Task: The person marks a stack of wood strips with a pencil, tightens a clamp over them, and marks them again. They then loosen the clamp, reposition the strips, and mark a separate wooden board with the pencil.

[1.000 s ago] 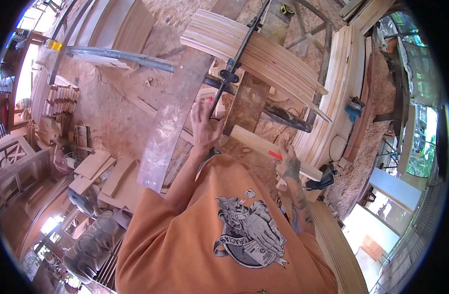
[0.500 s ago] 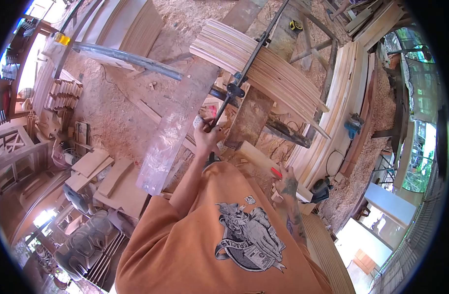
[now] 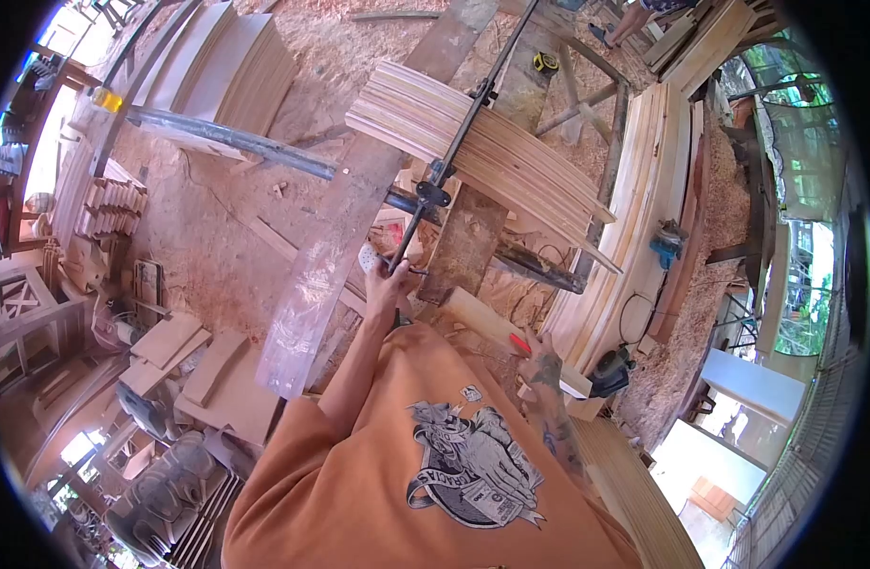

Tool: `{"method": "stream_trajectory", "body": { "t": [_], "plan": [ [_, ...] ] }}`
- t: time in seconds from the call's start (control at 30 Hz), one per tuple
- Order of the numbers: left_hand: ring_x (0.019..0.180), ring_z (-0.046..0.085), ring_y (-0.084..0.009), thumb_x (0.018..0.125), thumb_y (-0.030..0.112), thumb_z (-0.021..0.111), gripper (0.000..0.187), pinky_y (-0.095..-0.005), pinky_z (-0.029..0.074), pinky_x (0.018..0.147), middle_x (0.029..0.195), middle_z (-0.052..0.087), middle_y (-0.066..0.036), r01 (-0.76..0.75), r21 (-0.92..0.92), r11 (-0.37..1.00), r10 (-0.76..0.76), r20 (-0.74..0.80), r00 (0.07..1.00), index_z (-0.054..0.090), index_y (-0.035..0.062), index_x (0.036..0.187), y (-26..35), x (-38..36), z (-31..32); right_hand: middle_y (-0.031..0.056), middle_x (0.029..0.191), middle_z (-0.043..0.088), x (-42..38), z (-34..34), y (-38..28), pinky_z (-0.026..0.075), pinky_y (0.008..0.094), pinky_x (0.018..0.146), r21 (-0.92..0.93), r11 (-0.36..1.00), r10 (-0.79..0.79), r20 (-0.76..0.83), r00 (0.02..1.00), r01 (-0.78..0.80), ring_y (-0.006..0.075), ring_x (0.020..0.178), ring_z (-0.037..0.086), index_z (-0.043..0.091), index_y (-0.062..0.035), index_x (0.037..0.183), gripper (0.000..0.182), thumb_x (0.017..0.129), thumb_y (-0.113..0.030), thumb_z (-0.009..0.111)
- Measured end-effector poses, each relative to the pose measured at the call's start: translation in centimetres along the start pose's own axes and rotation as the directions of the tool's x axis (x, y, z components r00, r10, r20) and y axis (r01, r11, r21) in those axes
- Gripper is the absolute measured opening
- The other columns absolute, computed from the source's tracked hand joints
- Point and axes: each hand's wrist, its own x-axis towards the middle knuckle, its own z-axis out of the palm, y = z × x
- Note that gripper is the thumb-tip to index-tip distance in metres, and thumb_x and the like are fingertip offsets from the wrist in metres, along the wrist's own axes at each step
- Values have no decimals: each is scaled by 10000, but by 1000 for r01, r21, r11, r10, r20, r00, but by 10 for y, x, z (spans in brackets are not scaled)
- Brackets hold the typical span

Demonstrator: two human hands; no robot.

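Observation:
A long dark bar clamp lies across a stack of thin wooden strips. My left hand is closed round the near end of the clamp, by its handle. My right hand, lower right, is closed on a red object, too small to identify. Beneath that hand runs a pale wooden board. The strips rest across worn planks, one of them a long grey-brown plank left of my left hand.
Long boards are piled at the right beside a blue power tool. A tape measure lies beyond the strips. Stacked panels and a metal pipe stand at upper left. Another person's leg shows at the top right.
The whole view has shifted, so the strips, clamp and planks appear further left. Both hands keep their holds, with little other visible movement. More of the other person's leg shows.

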Motion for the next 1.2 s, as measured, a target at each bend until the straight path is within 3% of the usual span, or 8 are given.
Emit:
{"method": "stream_trajectory", "body": {
  "t": [0.3,0.43,0.5,0.6,0.77,0.93,1.07,1.2],
  "plan": [
    [1372,605,-390,877,-35,679,531,-492,506,1110,1619,544,-201,-576,806,139,704,328,630,679,84,1394,-4,0,3,166,1281,600,-2,13,2,560,513,967,-58,996,63,21,998,-62,409,1174,671,568,-169,1578,828,825,-305,885],
    [1330,634,-409,1002,109,674,471,-484,533,1081,1508,615,-231,-418,847,328,682,94,725,596,38,1461,22,-21,9,183,1189,574,-5,12,-2,571,517,904,-46,998,45,8,999,-44,412,1138,666,573,-139,1564,782,817,-168,803],
    [1255,677,-376,1081,188,621,401,-482,562,1031,1402,659,-217,183,216,959,-150,-161,976,585,4,1436,-22,9,-34,183,1200,578,-6,13,-2,570,517,903,-26,999,35,-1,999,-35,411,1139,666,573,-136,1563,790,819,-204,828],
    [1053,736,-301,1135,361,596,436,-437,612,902,1204,703,-157,602,-442,666,-518,308,798,600,-25,1337,-3,15,-32,180,1223,581,-5,12,-1,566,522,917,-35,999,37,5,999,-37,409,1143,665,580,-139,1554,799,818,-264,866],
    [1057,723,-233,1056,132,679,168,-357,612,880,1219,714,-130,-131,-36,991,130,-21,991,630,24,1176,-17,21,-4,180,1242,578,-4,11,4,561,523,933,-43,998,37,10,999,-36,408,1156,664,585,-147,1551,809,812,-291,883],
    [1226,674,-331,897,-35,720,165,-459,543,1013,1334,689,-192,-615,770,169,718,331,612,656,-3,1046,-1,6,11,180,1251,579,-3,16,8,560,524,941,-18,998,53,27,998,-53,413,1166,667,573,-163,1559,809,817,-282,873],
    [1214,659,-379,911,77,715,196,-498,522,1029,1318,690,-206,-649,731,211,726,328,605,666,4,1086,26,-10,15,182,1264,583,-5,25,16,559,531,940,3,999,39,19,999,-39,415,1168,673,585,-161,1546,793,821,-312,871],
    [1169,683,-330,1003,257,735,339,-466,550,1023,1238,704,-172,-166,391,905,249,-172,953,670,6,1222,12,-14,-10,178,1258,595,-8,16,4,563,533,929,-42,996,75,40,996,-73,416,1166,679,609,-151,1522,802,809,-388,892]
  ]
}}
